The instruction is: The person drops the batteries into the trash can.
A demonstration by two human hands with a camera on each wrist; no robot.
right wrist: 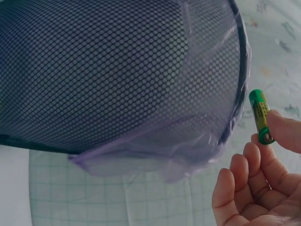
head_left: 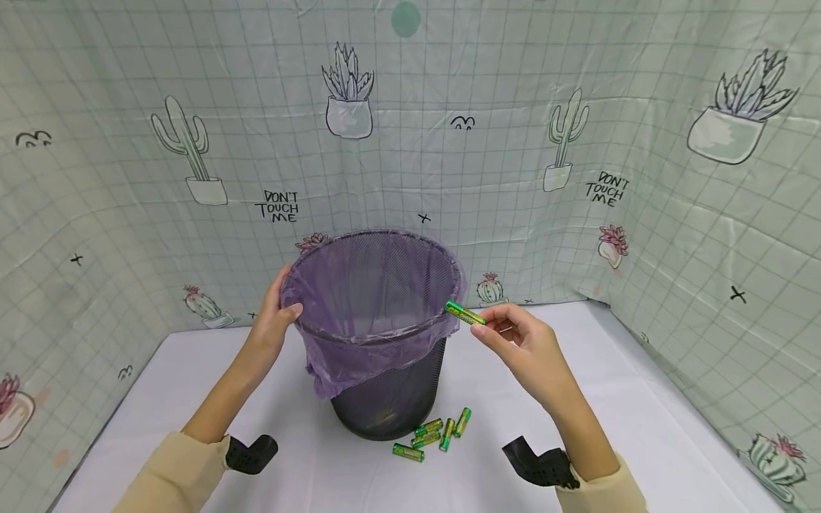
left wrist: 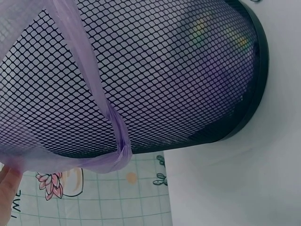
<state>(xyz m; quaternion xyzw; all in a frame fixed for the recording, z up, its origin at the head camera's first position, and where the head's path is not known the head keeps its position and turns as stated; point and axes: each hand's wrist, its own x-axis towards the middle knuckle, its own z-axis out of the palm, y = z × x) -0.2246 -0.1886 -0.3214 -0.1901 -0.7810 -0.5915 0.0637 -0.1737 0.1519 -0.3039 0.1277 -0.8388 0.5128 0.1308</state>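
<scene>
A black mesh wastebasket stands upright, lined with a thin purple bag folded over its rim. My left hand grips the rim at the left, thumb on the near inner side and fingers round the outside. Between thumb and fingertips, my right hand pinches a green and yellow battery at the basket's right rim. The right wrist view shows that battery held by one end, just outside the rim. Several like batteries lie at the basket's foot.
The basket stands on a white tabletop. Cloth walls with a grid and cactus print rise behind and at both sides. Blurred green-yellow patches show through the mesh; I cannot tell whether they are inside it.
</scene>
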